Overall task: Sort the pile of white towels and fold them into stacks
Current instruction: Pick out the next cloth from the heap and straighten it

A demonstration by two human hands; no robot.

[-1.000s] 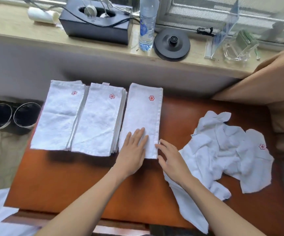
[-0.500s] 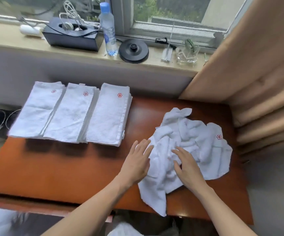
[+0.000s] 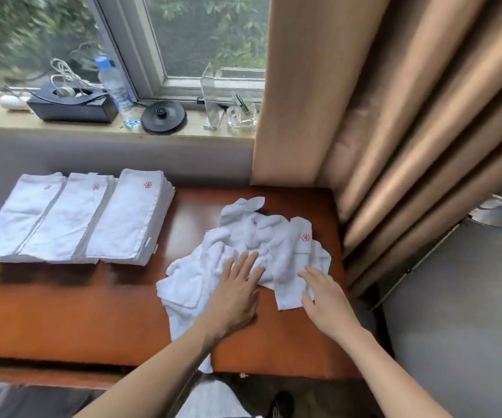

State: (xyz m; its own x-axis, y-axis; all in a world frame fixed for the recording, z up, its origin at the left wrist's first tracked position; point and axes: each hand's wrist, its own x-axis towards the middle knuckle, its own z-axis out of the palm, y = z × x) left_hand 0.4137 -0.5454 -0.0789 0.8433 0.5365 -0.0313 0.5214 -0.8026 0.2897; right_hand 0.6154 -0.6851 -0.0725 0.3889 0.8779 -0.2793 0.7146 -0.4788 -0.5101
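Our left hand [image 3: 237, 286] lies flat on the crumpled towel pile [image 3: 252, 251] on the table [image 3: 78, 312]; our right hand [image 3: 323, 294] hovers, seemingly empty. Tangled towels could lift together, dragging one off the edge.

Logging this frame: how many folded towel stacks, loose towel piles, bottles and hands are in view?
Folded stacks: 3
Loose pile: 1
Bottle: 1
Hands: 2, left hand and right hand
Total: 7
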